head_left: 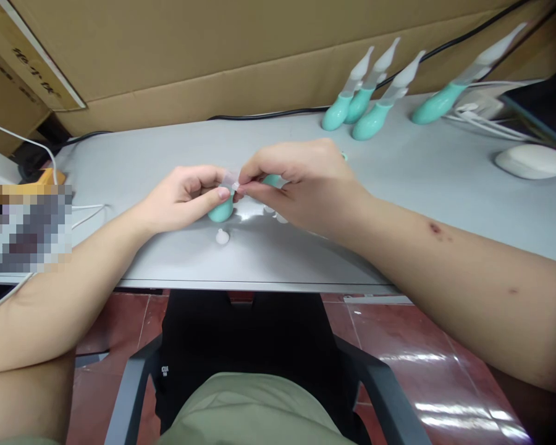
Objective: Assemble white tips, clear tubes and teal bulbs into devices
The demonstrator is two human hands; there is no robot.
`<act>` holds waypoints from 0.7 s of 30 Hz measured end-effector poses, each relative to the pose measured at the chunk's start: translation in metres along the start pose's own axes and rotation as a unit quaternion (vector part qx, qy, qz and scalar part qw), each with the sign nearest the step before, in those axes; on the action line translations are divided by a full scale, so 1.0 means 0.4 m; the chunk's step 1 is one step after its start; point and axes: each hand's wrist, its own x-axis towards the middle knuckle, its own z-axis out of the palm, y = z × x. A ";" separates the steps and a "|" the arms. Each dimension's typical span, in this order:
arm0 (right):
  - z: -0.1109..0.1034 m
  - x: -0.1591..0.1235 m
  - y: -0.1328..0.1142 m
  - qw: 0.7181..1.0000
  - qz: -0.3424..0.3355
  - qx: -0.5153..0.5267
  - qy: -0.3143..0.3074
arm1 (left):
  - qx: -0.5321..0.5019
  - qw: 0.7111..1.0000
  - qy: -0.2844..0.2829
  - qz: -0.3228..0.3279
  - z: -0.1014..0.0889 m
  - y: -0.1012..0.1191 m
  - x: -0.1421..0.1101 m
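My left hand (189, 194) is wrapped round a nasal aspirator with a teal bulb (220, 212) and a clear tube section (230, 177) on top. The thumb and fingertips of my right hand (306, 182) pinch a small whitish plug (235, 185) against the side of that clear section. A loose white cap (222, 236) lies on the desk just in front of the bulb. Under my right hand, another teal part (272, 180) and a few white pieces (282, 217) show only in part.
Several finished-looking teal aspirators with white tips, one of them here (372, 120), stand or lean at the back right. A white mouse (535, 162) and cables are at the right. A black cable (269, 115) runs along the cardboard wall (213, 55). Yellow object (50, 179) at left.
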 end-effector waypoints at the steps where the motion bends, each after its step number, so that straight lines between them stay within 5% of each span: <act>1: 0.000 0.000 -0.001 1.000 0.000 0.001 -0.001 | 0.001 1.000 -0.003 -0.006 -0.001 0.000 -0.001; 21: 0.000 -0.002 -0.016 1.000 0.020 0.005 -0.006 | -0.014 0.998 -0.013 -0.054 -0.005 0.014 0.004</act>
